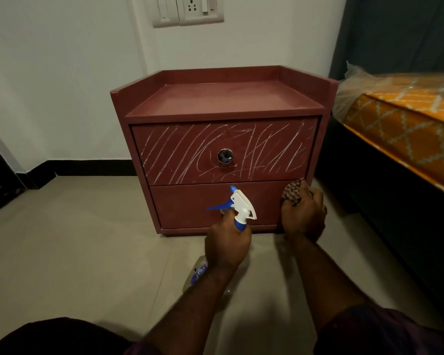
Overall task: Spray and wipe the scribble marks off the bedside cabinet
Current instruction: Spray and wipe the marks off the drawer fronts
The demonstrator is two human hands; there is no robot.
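A dark red bedside cabinet (pixel 223 103) with two drawers stands on the floor against the wall. White scribble marks (pixel 267 147) cover the upper drawer front around its round chrome knob (pixel 224 156). My left hand (pixel 227 243) grips the neck of a spray bottle with a white and blue trigger head (pixel 242 203), nozzle pointing up towards the cabinet; the bottle's body shows below my wrist. My right hand (pixel 304 213) holds a bunched brown patterned cloth (pixel 292 192) close to the lower drawer's right side; I cannot tell whether the cloth touches it.
A bed with an orange patterned mattress (pixel 408 124) in clear plastic wrap stands close on the right. Beige floor tiles (pixel 87 239) spread to the left and in front of the cabinet. A switch and socket plate (pixel 187 10) is on the white wall above.
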